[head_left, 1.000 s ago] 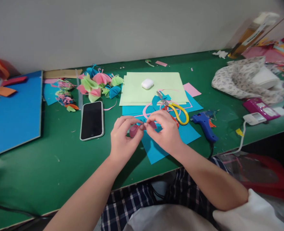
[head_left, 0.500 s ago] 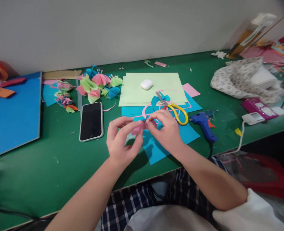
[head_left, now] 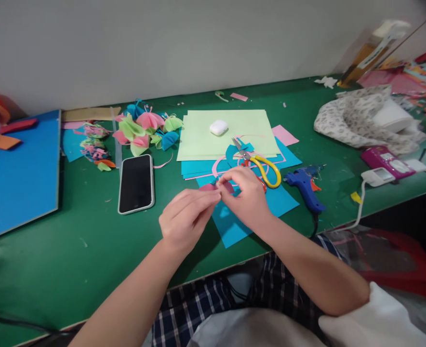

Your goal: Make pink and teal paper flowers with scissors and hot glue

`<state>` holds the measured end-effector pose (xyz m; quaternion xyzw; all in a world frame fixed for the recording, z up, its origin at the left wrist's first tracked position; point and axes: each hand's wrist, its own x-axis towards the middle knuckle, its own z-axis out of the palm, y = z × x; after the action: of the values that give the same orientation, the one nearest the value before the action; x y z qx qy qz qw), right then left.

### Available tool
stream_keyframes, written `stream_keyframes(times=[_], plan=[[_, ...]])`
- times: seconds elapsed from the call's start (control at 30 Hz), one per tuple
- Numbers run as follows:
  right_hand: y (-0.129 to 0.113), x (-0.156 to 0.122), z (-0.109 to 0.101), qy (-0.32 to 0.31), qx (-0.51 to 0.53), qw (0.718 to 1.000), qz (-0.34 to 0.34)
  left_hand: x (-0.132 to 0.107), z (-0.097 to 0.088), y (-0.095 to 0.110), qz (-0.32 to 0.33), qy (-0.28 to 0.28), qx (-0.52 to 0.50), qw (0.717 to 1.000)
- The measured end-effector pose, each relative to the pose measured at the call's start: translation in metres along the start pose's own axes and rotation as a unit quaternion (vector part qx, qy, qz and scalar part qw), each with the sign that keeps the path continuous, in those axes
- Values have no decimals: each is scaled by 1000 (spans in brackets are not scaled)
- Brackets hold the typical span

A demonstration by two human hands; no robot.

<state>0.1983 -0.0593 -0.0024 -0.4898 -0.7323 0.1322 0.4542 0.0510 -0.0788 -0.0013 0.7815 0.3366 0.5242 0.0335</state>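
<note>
My left hand (head_left: 189, 214) and my right hand (head_left: 245, 195) meet fingertip to fingertip above the blue paper (head_left: 231, 231). Both pinch a small pink paper piece (head_left: 208, 187), mostly hidden by the fingers, with a bit of blue at its top edge. Just beyond my right hand lie yellow-handled scissors (head_left: 267, 168), blades pointing away to the left. Pink curved paper offcuts (head_left: 218, 166) and a red-handled tool, partly covered by my right hand, are beside them. Behind sits a stack of pale green paper (head_left: 198, 135) bearing a white rounded case (head_left: 219, 127).
A phone (head_left: 136, 184) lies to the left, with folded paper flowers (head_left: 140, 126) behind it. At far left is a blue board (head_left: 25, 178). Rightward are a blue glue gun (head_left: 307, 188), a patterned cloth (head_left: 338, 123), a magenta device (head_left: 386, 161) and white cable (head_left: 360, 217).
My left fingers have closed in and turned over the pink paper, covering more of it, and now touch the right fingertips. My right hand has barely moved.
</note>
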Motion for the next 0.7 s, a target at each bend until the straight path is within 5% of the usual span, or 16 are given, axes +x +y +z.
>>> stream_keyframes(times=[0.27,0.7], plan=[[-1,1,2,7,-13,1000,9,2,0,0,30,12,24,999],[-2,1,0,24,-21,999,11,-2,3,-12,72,28,234,969]])
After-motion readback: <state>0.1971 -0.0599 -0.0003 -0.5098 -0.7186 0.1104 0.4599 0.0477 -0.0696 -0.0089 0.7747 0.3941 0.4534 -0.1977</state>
